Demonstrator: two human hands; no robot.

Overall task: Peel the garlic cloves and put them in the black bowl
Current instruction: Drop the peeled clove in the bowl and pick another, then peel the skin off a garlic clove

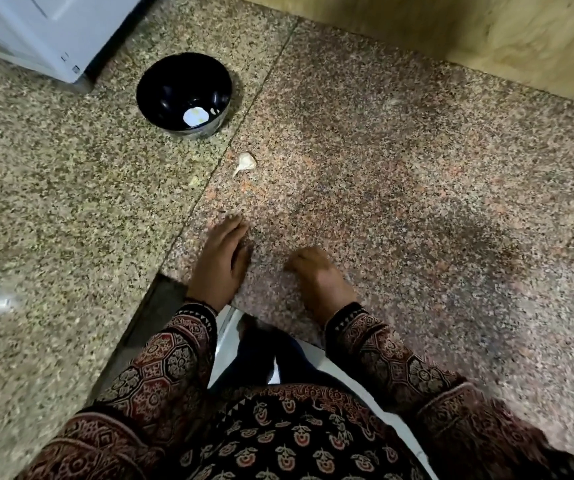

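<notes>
We find the left hand (221,261) flat on the counter, fingers straight, holding nothing. The right hand (316,277) is blurred and curled; we cannot tell its contents. A garlic clove (245,162) lies beyond the left fingertips, the black bowl (174,81) farther beyond.

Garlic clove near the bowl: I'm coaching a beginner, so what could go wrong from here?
The garlic clove lies loose on the speckled counter; the left hand, fingers straight, could nudge it away rather than pick it up. The black bowl stands unheld beyond the clove, so a tossed clove may miss it.
</notes>
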